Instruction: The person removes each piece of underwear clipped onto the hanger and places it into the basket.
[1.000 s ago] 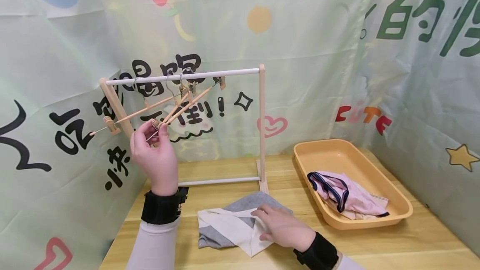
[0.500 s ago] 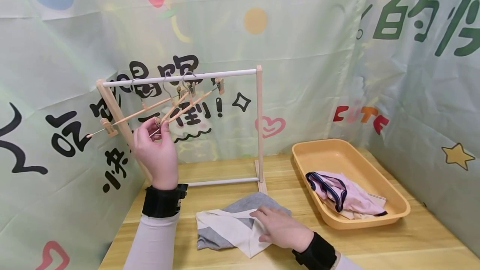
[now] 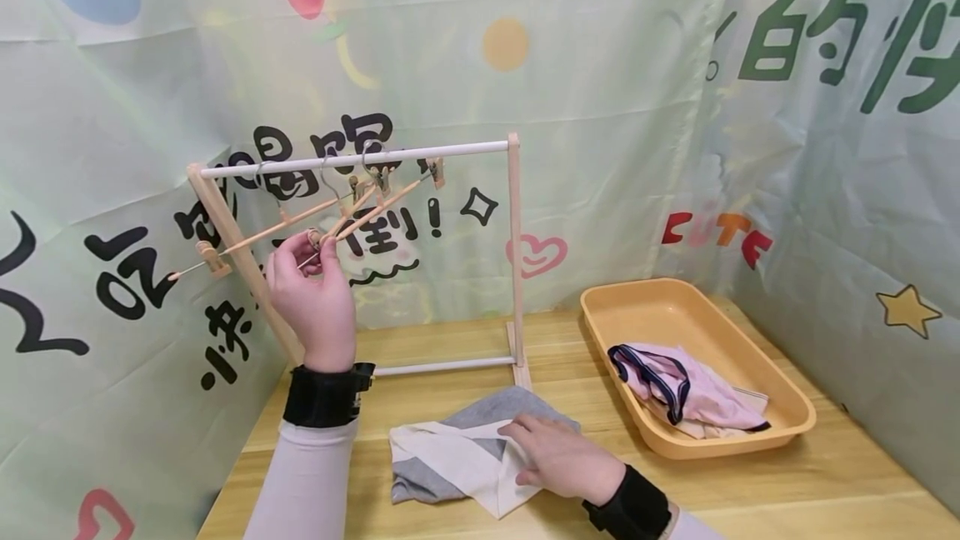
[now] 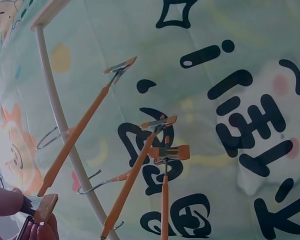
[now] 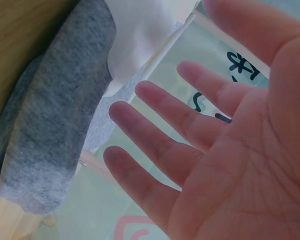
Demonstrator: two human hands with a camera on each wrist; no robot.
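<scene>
1. We count one wooden rack (image 3: 514,257) with a white top rail.
2. We count three wooden clip hangers (image 3: 375,205) on that rail, all slanting down to the left.
3. We count one orange tray (image 3: 757,440) on the table.
4. We count two garments: one grey-and-white garment (image 3: 457,457) lying on the table, and one pink garment (image 3: 693,394) with dark trim in the tray.
5. We count two hands, the left hand (image 3: 311,298) and the right hand (image 3: 562,457), each with one black wrist strap.
</scene>
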